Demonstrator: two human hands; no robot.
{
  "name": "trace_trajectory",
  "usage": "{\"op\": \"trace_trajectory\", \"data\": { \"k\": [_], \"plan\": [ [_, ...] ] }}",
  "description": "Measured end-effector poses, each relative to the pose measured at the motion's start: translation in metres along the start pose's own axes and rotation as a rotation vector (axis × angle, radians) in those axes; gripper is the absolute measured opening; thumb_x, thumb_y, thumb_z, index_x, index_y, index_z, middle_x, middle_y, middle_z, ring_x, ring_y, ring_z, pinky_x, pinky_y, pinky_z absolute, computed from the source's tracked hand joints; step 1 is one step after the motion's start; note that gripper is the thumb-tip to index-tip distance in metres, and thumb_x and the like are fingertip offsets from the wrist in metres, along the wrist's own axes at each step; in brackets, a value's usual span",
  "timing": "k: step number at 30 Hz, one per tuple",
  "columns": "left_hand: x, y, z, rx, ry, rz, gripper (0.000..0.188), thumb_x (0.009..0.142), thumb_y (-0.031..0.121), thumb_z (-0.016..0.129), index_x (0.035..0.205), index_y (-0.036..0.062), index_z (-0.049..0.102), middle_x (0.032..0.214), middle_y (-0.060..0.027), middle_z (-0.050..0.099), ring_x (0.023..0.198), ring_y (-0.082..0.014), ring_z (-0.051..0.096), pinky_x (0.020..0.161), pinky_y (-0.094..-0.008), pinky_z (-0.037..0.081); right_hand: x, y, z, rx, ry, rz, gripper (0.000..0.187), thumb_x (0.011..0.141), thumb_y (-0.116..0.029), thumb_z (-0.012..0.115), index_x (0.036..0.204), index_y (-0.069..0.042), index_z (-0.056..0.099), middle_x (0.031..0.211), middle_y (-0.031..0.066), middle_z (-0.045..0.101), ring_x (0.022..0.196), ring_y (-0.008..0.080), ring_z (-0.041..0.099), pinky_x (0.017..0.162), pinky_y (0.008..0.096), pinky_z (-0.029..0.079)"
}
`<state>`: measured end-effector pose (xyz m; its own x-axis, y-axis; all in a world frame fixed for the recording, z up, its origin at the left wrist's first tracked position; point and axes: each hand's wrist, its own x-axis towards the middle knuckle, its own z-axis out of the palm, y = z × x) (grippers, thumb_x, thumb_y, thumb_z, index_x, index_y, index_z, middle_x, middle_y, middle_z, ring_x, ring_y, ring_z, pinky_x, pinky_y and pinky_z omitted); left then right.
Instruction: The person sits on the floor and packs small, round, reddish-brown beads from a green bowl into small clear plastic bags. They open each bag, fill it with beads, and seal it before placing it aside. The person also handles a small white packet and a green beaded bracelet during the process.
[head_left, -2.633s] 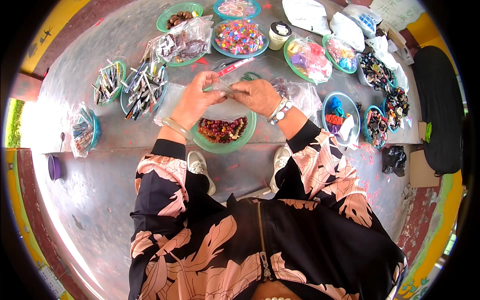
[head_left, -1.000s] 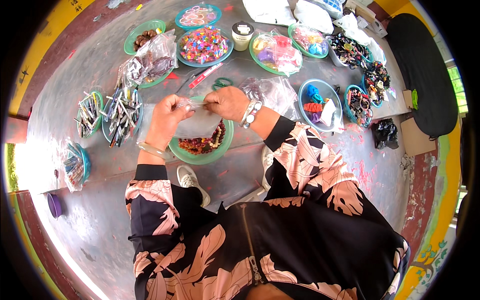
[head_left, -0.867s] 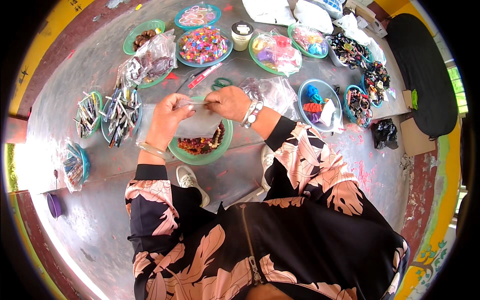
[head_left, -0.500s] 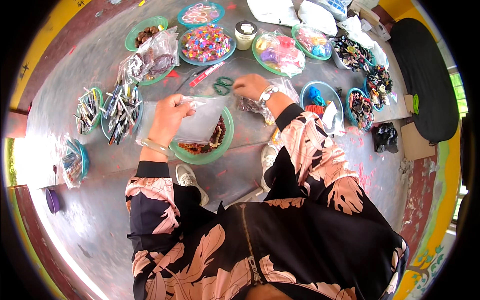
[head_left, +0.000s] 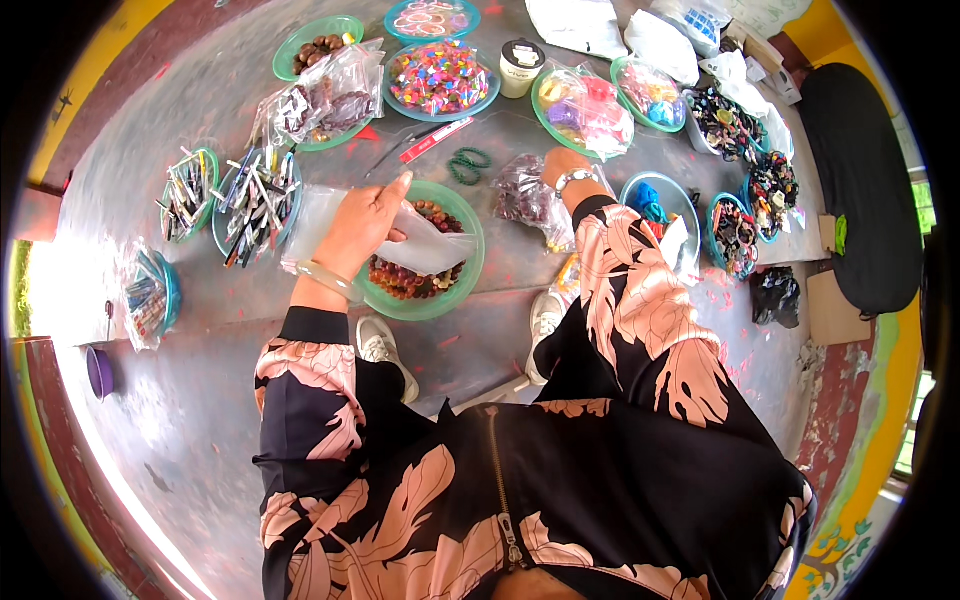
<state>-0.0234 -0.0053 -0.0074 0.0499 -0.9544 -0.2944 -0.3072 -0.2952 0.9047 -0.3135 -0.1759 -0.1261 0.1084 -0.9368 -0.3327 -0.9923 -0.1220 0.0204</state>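
Note:
My left hand is closed around a clear plastic bag; the bag hangs partly over a green bowl at my feet. In that bowl lie brown and reddish beaded bracelets. My right hand reaches out to the right, beside a plastic bag of dark purple beads and just below a green bowl of pink, yellow and purple packets. Its fingers are mostly hidden, so what it touches I cannot make out. Dark green beaded bracelets lie on the floor between my hands.
Bowls of pens stand at left. Further off are a bowl of colourful small pieces, a lidded cup and a red-and-white marker. At right are a bowl with blue cloth, bowls of dark hair ties and a black bag.
My right hand has moved right, away from above the green bracelets to beside the bag of dark beads. The clear bag in my left hand has dropped and folded, showing more bracelets in the bowl.

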Motion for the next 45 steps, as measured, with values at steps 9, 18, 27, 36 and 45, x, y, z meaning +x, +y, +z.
{"op": "trace_trajectory", "data": {
  "k": [9,18,27,36,45],
  "plan": [
    [-0.005,-0.004,-0.008,0.08,-0.14,-0.046,0.034,0.083,0.035,0.059,0.079,0.0014,0.063,0.065,-0.0012,0.058,0.053,-0.0094,0.051,0.044,-0.0217,0.04,-0.037,-0.019,-0.065,0.594,-0.102,-0.263,0.028,0.066,-0.031,0.071,0.084,-0.009,0.07,0.084,0.0089,0.067,0.072,0.0217,0.063,0.069,0.0326,0.048],
    [-0.006,-0.005,0.0,-0.48,-0.327,-0.03,0.04,0.077,0.023,0.069,0.103,-0.0035,0.055,0.091,-0.003,0.059,0.077,-0.0073,0.054,0.066,-0.0224,0.044,-0.124,-0.073,-0.077,1.971,-0.312,-0.328,0.014,0.074,-0.009,0.07,0.086,-0.002,0.066,0.077,0.0036,0.065,0.066,0.0104,0.058,0.061,0.0212,0.044],
    [-0.004,-0.015,-0.017,0.281,-0.123,0.163,0.02,0.071,0.014,0.066,0.081,-0.0034,0.063,0.066,-0.0077,0.062,0.06,-0.0133,0.054,0.057,-0.0279,0.042,-0.118,-0.097,-0.06,1.393,-0.312,-0.517,0.028,0.078,-0.03,0.066,0.091,-0.005,0.065,0.081,0.0048,0.065,0.078,0.011,0.06,0.071,0.0236,0.044],
    [-0.015,-0.016,-0.028,0.464,-0.219,0.147,0.023,0.071,0.011,0.062,0.087,-0.0052,0.062,0.068,-0.0155,0.061,0.062,-0.0182,0.057,0.059,-0.0296,0.044,-0.143,-0.139,-0.032,0.683,0.137,-0.69,0.016,0.073,-0.02,0.058,0.085,-0.016,0.068,0.078,0.0117,0.064,0.074,0.0308,0.06,0.067,0.0393,0.048],
    [-0.004,-0.035,-0.023,0.539,-0.138,0.207,0.021,0.073,0.012,0.059,0.089,-0.0017,0.062,0.077,-0.0212,0.06,0.072,-0.0335,0.059,0.066,-0.0361,0.044,-0.131,-0.146,-0.02,0.663,0.224,-0.663,0.01,0.075,-0.016,0.059,0.082,-0.011,0.065,0.085,0.009,0.063,0.078,0.0272,0.06,0.068,0.036,0.048]
  ]
}}
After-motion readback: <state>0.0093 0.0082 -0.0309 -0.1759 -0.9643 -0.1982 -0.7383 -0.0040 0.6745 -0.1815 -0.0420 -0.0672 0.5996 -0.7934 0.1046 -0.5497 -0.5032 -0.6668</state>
